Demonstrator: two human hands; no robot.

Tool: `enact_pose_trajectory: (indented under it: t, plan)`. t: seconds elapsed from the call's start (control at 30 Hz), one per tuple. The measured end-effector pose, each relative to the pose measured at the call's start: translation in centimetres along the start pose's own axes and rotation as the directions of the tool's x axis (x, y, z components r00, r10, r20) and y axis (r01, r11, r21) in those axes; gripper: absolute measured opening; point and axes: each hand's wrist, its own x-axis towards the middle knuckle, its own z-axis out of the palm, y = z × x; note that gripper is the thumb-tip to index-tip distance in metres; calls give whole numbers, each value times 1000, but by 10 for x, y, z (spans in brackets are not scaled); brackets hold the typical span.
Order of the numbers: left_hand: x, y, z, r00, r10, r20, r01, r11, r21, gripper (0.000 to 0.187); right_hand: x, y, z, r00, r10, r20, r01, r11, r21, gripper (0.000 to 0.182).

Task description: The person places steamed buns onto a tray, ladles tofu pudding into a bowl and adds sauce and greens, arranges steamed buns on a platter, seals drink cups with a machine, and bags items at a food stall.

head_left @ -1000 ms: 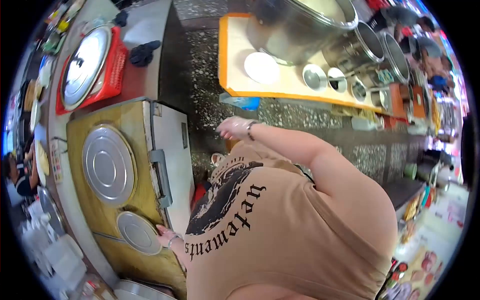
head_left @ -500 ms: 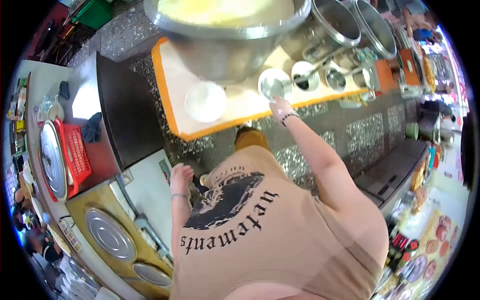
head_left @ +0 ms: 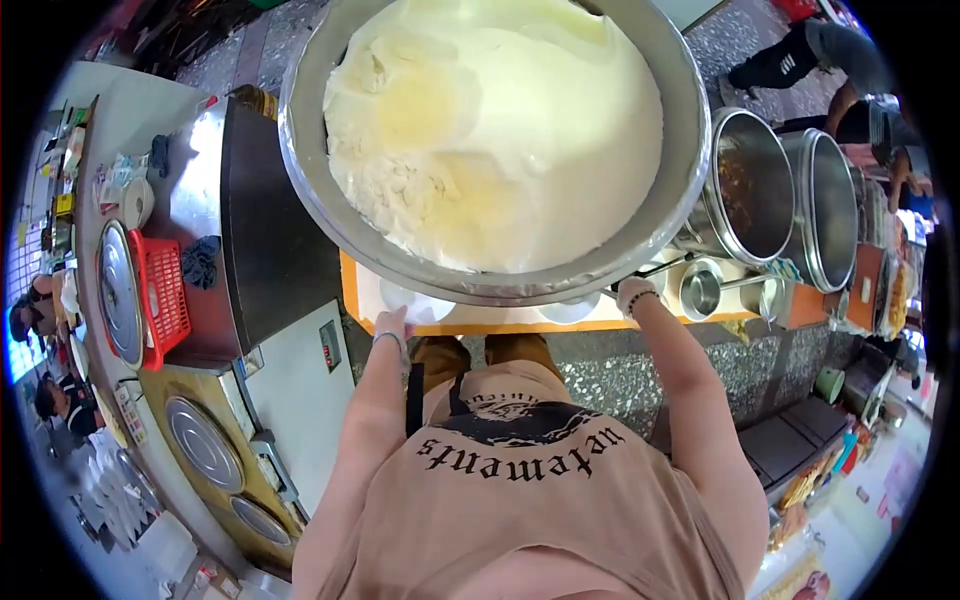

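Observation:
My left hand [head_left: 393, 322] is at the near rim of a white bowl [head_left: 428, 308], its fingers closed at the edge. The large pot's rim covers part of that bowl. My right hand [head_left: 634, 296] has curled fingers beside a metal utensil handle [head_left: 668, 266] and a dark spot. What it grips, if anything, is hidden. Between my hands, another bowl [head_left: 568, 310] shows partly under the pot's rim. The large metal pot [head_left: 300, 170] holds a smooth, creamy white mass with yellowish patches and stands close in front of me.
Right of the large pot are a pot with brown contents [head_left: 745, 190] and another tall metal pot [head_left: 828, 210]. A small metal container [head_left: 700, 290] sits before them on the orange-edged table [head_left: 500, 326]. A red basket [head_left: 165, 300] is on the left counter. People [head_left: 850, 60] are at upper right.
My left hand has moved up from my side to the white bowl. My right hand has shifted right, away from the middle bowl. The view has tilted, showing more of the large pot's contents.

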Motion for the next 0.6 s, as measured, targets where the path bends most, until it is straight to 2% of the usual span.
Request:
enact_pose_trajectory:
  t: [0.07, 0.1, 0.17, 0.23, 0.27, 0.3, 0.33, 0.4, 0.43, 0.47, 0.5, 0.53, 0.57, 0.6]
  plan:
    - [3, 0, 0, 999, -20, 42, 18, 998, 68, 24, -7, 11, 10, 985, -16, 171, -6, 992, 124, 33]
    - [6, 0, -2, 998, 29, 59, -33, 998, 56, 22, -16, 12, 13, 984, -8, 178, -14, 992, 122, 33]
    - [9, -4, -3, 993, 77, 89, -83, 995, 58, 21, -42, 14, 21, 994, 11, 106, -43, 953, 301, 33]
    - [-38, 28, -8, 924, 383, -15, -382, 917, -115, 22, -74, 12, 24, 998, 60, 27, -66, 873, 484, 34]
    - [-36, 37, -18, 921, 391, 7, -388, 916, -107, 22, -93, 10, 25, 995, 95, -11, -72, 820, 568, 35]
    - [-30, 42, -34, 769, 639, 26, -611, 721, 327, 20, -117, 10, 24, 993, 115, -2, -93, 813, 574, 35]
    - [-37, 52, -46, 565, 809, 162, -665, 330, 670, 19, -143, 9, 20, 985, 167, -35, -97, 717, 690, 31]
    - [-73, 74, -79, 737, 663, 133, -639, 619, 456, 18, -179, 15, 36, 957, 268, -108, -30, 465, 885, 25]
    - [-84, 81, -103, 766, 632, 119, -618, 672, 409, 19, -191, 22, 47, 936, 320, -149, 44, 313, 949, 23]
    - [-87, 81, -131, 795, 598, 107, -591, 721, 361, 21, -217, 21, 27, 942, 327, -75, 87, -22, 996, 21]
    - [-85, 70, -162, 718, 685, 128, -693, 684, 227, 24, -254, 22, -8, 950, 311, -5, 121, -353, 928, 20]
    - [-90, 67, -189, 687, 712, 144, -725, 685, 77, 29, -278, 7, -47, 856, 512, -67, 189, -190, 963, 17]
    - [-96, 64, -215, 656, 738, 159, -737, 672, -76, 35, -293, 17, -54, 830, 540, -139, 284, -196, 938, 18]
    - [-123, 80, -232, 710, 685, 163, -654, 727, -209, 40, -313, 16, -78, 792, 580, -192, 364, -195, 911, 18]
